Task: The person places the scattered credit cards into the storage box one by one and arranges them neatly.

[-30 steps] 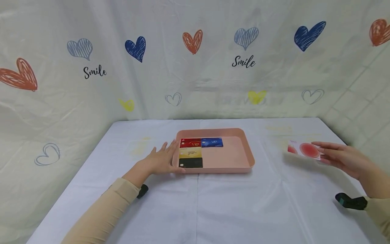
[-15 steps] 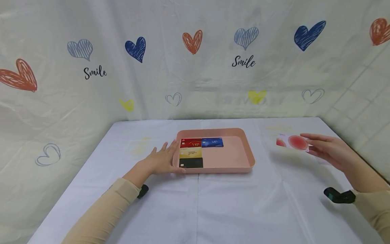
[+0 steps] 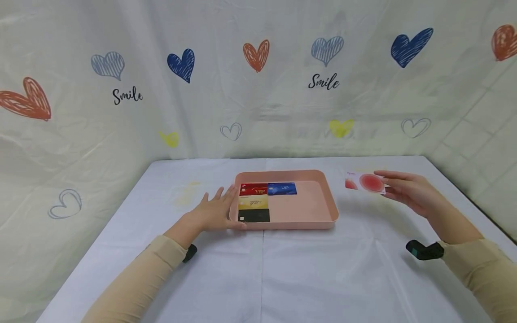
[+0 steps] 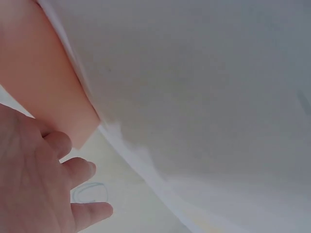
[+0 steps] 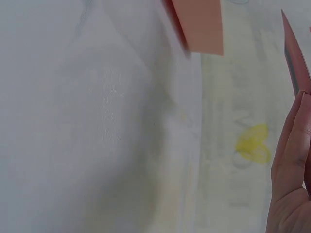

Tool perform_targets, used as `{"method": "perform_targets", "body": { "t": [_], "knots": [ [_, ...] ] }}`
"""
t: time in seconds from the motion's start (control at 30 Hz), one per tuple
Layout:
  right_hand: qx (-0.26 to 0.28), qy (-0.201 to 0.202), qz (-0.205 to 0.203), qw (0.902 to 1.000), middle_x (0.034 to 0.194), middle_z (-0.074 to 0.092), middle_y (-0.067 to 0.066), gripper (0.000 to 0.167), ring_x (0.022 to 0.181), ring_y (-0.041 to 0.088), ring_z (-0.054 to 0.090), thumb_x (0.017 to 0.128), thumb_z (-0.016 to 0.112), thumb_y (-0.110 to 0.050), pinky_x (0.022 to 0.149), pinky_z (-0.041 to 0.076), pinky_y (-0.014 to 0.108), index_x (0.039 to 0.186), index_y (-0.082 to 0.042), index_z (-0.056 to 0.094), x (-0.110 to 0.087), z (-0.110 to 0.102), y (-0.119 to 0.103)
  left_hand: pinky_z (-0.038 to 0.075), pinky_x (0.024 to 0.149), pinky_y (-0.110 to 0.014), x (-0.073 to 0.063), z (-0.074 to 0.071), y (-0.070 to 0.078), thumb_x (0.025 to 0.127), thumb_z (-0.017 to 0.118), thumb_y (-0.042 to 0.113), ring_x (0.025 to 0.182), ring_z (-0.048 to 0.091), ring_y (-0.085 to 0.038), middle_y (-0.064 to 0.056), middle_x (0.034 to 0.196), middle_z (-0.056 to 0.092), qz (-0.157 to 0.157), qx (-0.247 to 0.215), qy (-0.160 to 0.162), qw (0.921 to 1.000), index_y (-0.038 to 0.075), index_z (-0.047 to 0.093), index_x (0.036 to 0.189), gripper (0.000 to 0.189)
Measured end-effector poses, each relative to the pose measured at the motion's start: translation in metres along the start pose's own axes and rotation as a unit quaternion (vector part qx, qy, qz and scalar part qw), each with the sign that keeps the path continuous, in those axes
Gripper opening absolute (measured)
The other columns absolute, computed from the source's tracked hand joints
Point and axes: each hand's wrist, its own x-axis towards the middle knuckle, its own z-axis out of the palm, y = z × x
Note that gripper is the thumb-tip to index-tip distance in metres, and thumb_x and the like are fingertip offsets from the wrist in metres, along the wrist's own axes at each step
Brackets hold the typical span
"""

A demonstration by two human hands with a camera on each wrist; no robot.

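Note:
A pink tray (image 3: pixel 300 225) sits on the white-covered table. My left hand (image 3: pixel 211 215) rests against its left side with fingers spread, the thumb at the front left corner. In the tray's left part lie a red VIP card (image 3: pixel 248 190), a gold card (image 3: pixel 253 202) and a black card (image 3: pixel 254 216) in a column. A blue VIP card (image 3: pixel 278 189) lies right of the red one. My right hand (image 3: pixel 420 194) pinches a white card with red circles (image 3: pixel 355 181) by its right end, held above the table to the right of the tray. The right wrist view shows this card (image 5: pixel 294 56) nearly edge-on.
A pale curtain (image 3: pixel 282 103) with hearts and "Smile" lettering hangs behind the table and along its sides. White cloth (image 3: pixel 315 273) covers the tabletop. Black wrist cameras, the right one (image 3: pixel 424 250) in plain sight, sit under both sleeves.
My right hand has moved left and slightly away from me, carrying the white and red card closer to the tray. The left hand and the tray have stayed in place.

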Motion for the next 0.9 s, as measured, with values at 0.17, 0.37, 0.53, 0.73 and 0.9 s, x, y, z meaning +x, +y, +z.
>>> {"method": "perform_targets", "body": {
  "t": [0.17,0.37,0.53,0.73,0.9],
  "knots": [
    [-0.013,-0.004,0.003,0.9999,0.107,0.072,-0.015,0.035,0.092,0.007,0.07,0.107,0.055,-0.01,0.078,0.059,0.024,0.104,-0.034,0.08,0.011,0.017,-0.001,0.004,0.117,-0.07,0.001,0.001,0.001,0.083,0.059,0.081,0.157,0.004,-0.035,-0.006,0.172,0.005,0.001,0.025,0.005,0.9997,0.01,0.007,0.166,0.121],
    [-0.021,-0.014,0.007,0.9997,0.108,0.072,-0.016,0.03,0.093,0.006,0.07,0.106,0.058,-0.012,0.079,0.059,0.024,0.104,-0.034,0.079,0.022,0.036,0.0,0.004,0.118,-0.07,0.001,-0.001,0.004,0.083,0.057,0.082,0.156,0.003,-0.037,-0.007,0.172,0.007,-0.001,0.052,0.008,0.9986,0.009,0.009,0.166,0.12],
    [-0.009,-0.028,-0.008,0.9995,0.109,0.073,-0.013,0.032,0.092,0.007,0.07,0.106,0.056,-0.008,0.079,0.059,0.024,0.105,-0.03,0.08,0.03,0.048,0.004,0.007,0.117,-0.071,0.0,-0.001,0.004,0.084,0.056,0.081,0.156,0.005,-0.037,-0.008,0.172,0.007,0.002,0.055,0.009,0.9985,0.009,0.009,0.165,0.119],
    [-0.026,-0.027,0.007,0.9993,0.108,0.071,-0.012,0.025,0.093,0.009,0.07,0.105,0.059,-0.013,0.082,0.058,0.024,0.124,-0.017,0.075,0.041,0.068,0.007,0.007,0.117,-0.07,0.0,-0.001,0.004,0.084,0.056,0.082,0.156,0.006,-0.036,-0.006,0.172,0.005,-0.002,0.048,0.004,0.9988,0.01,0.008,0.166,0.119],
    [-0.062,-0.021,0.015,0.9977,0.108,0.07,-0.014,0.053,0.094,0.008,0.07,0.106,0.058,-0.018,0.083,0.057,0.023,0.149,0.009,0.045,0.048,0.083,0.009,0.008,0.117,-0.071,-0.001,0.0,0.004,0.083,0.056,0.083,0.156,0.007,-0.036,-0.006,0.172,0.007,0.0,0.042,0.008,0.9991,0.01,0.009,0.166,0.12]
  ]
}}
